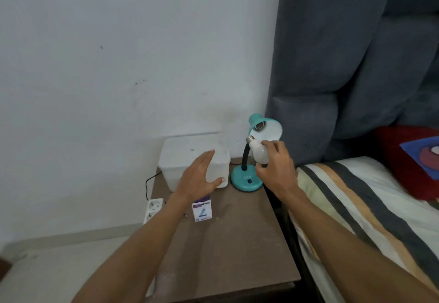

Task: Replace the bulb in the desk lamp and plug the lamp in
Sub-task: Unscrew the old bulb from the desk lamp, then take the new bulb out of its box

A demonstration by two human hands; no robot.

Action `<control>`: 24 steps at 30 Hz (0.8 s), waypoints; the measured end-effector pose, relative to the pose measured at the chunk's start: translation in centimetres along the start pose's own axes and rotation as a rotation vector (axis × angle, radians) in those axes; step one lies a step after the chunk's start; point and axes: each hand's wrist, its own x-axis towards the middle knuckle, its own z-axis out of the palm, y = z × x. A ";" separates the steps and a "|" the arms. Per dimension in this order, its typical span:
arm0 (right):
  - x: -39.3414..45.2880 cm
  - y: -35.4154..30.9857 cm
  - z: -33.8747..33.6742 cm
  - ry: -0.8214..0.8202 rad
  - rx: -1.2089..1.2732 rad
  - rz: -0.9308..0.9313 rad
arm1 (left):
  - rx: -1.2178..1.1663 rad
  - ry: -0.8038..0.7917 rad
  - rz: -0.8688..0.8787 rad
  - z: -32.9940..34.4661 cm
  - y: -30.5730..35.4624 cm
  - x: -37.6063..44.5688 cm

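A teal desk lamp (247, 180) stands at the back right of the brown bedside table (237, 243). Its shade (268, 128) faces me and the socket inside shows bare. My right hand (275, 162) holds a white bulb (260, 153) just below the shade, its metal screw base pointing up-left toward the socket. My left hand (202, 176) hovers open, fingers spread, above the table in front of a white box. A small bulb carton (202, 210) stands on the table under that hand. A white power strip (153, 208) lies on the floor at the table's left.
A white lidded plastic box (190, 157) sits at the back left of the table against the wall. A black cable (148, 183) runs down behind the table. A bed with a striped cover (368, 207) and a grey padded headboard (344, 65) lies to the right.
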 end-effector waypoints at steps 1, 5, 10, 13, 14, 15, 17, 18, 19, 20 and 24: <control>-0.6 -0.2 0.5 -0.035 -0.005 0.005 | -0.011 0.006 -0.029 0.2 -0.9 -1.3; -2.9 -0.3 3.2 -0.167 -0.053 0.016 | -0.075 0.000 -0.154 1.6 -3.7 -4.8; -5.2 -0.2 7.9 -0.320 -0.047 0.103 | -0.166 -0.015 -0.254 3.5 -5.8 -6.9; -6.5 -0.3 10.5 -0.368 -0.037 0.185 | -0.213 -0.015 -0.288 4.2 -6.5 -7.4; -6.8 -0.3 11.3 -0.380 -0.030 0.216 | -0.228 -0.006 -0.287 4.6 -6.9 -7.5; -7.0 -0.3 12.1 -0.393 -0.029 0.242 | -0.243 0.004 -0.290 4.9 -7.2 -7.6; -7.2 -0.1 13.5 -0.428 -0.035 0.274 | -0.272 0.028 -0.304 5.3 -7.6 -7.8; -7.3 0.0 14.1 -0.445 -0.043 0.287 | -0.275 0.039 -0.305 5.4 -7.6 -7.8; -7.4 0.0 14.5 -0.461 -0.059 0.293 | -0.273 0.048 -0.307 5.5 -7.6 -7.8; -7.3 0.1 14.7 -0.465 -0.076 0.279 | -0.274 0.053 -0.315 5.6 -7.6 -7.8; -7.3 0.1 15.3 -0.492 -0.109 0.270 | -0.330 0.072 -0.345 6.0 -7.9 -8.1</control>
